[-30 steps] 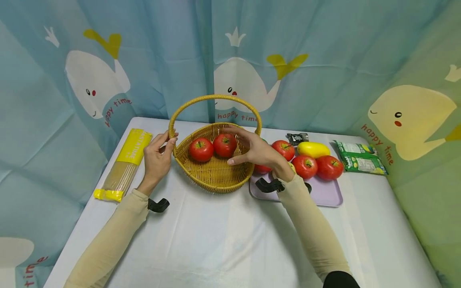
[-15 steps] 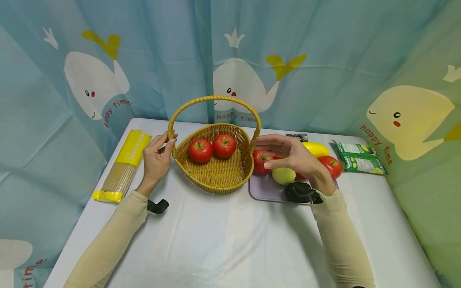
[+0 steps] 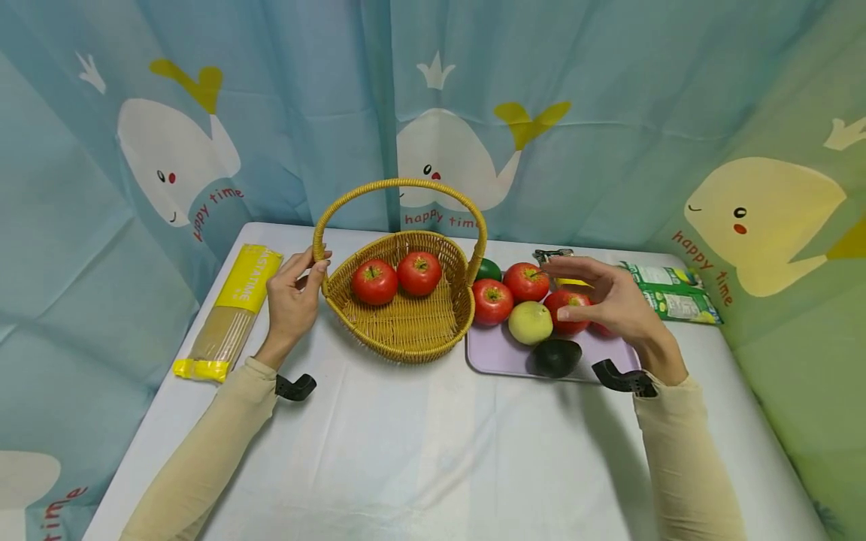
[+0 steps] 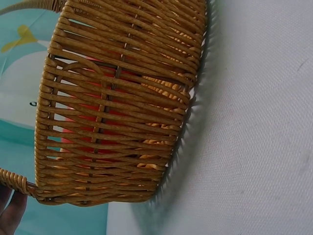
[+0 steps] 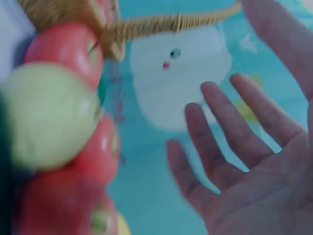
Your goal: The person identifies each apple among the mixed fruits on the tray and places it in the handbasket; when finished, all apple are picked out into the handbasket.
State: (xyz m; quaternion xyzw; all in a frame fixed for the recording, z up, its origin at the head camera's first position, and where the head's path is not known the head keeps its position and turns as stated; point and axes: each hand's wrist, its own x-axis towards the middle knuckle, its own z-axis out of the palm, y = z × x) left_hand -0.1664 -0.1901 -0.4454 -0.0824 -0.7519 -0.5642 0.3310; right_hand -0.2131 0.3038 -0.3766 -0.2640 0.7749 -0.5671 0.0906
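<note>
A wicker basket (image 3: 406, 342) with a tall arched handle stands mid-table, two red apples (image 3: 375, 282) inside it. At its left end my left hand (image 3: 295, 300) pinches the foot of the handle between thumb and fingers; the left wrist view shows the fingers (image 4: 11, 215) at that spot. My right hand (image 3: 619, 304) hovers over the right side of a lilac tray (image 3: 504, 364), fingers spread and holding nothing. Several red apples (image 3: 492, 302), a pale yellow-green round fruit (image 3: 531, 323) and a dark avocado (image 3: 556, 358) lie on the tray. A yellow fruit is mostly hidden behind my right hand.
A yellow pack of noodles (image 3: 233, 312) lies at the left edge of the table. Green snack packets (image 3: 683, 294) lie at the right, and a small black packet (image 3: 551, 255) behind the tray. A curtain with whale prints hangs around the back and sides.
My right hand has drawn out from over the basket and swept right across the tray, uncovering the pale fruit and avocado. My left hand keeps its place at the handle.
</note>
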